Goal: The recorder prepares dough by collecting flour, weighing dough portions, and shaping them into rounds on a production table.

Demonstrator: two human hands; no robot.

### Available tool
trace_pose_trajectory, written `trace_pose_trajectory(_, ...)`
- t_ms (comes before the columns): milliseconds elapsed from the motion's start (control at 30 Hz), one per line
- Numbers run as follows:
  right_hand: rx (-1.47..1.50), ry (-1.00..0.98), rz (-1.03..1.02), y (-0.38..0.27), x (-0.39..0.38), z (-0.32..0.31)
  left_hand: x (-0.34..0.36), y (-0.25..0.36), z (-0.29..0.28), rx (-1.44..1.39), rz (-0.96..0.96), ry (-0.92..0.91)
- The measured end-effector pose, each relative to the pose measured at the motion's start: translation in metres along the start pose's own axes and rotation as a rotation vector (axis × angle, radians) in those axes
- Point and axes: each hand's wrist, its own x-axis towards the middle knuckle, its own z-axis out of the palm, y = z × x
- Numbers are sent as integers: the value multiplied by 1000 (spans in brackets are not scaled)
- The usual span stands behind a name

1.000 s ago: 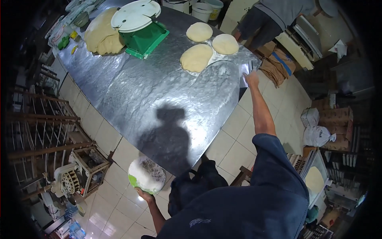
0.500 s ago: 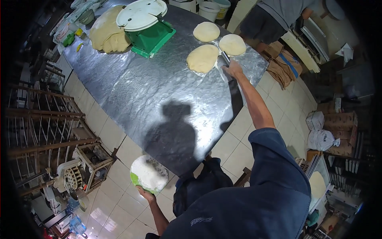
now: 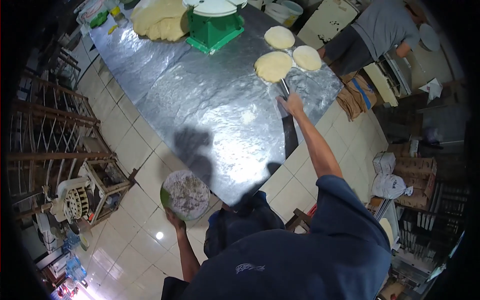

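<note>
Right fingers (image 3: 293, 101): closed round handle of metal scraper (image 3: 285, 88), over counter (image 3: 200, 100) beside near dough round (image 3: 273, 66), seemingly for blade control | Left fingers (image 3: 173, 217): gripping floury dish (image 3: 164, 198) by rim, off counter, apparently leaving working room

1 counter (image 3: 200, 87) carries 3 flat dough rounds (image 3: 273, 66), 1 large dough mass (image 3: 159, 20) and 1 green scale (image 3: 213, 33). Also showing: 1 scraper (image 3: 285, 87), 1 round dish (image 3: 164, 197) and 1 co-worker (image 3: 384, 27).
</note>
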Motion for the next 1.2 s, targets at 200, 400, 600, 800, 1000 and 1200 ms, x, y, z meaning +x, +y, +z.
trace_pose_trajectory(200,111,-183,-153,-139,-103,39,10,-17,-17,-203,-232,-80)
trace_pose_trajectory(400,406,-490,-191,-209,-277,78,-7,-1,6,-294,-198,61)
trace_pose_trajectory(600,28,142,185,-8,-106,-23,-37,14,6,-254,-198,38)
trace_pose_trajectory(800,192,-345,-107,-70,-231,80,-66,23,19,-621,-389,156)
trace_pose_trajectory(1000,75,-314,174,-36,-188,11,-86,32,15,-535,-454,271)
trace_pose_trajectory(1200,92,-186,306,15,-164,9,-80,24,20,-577,-386,215)
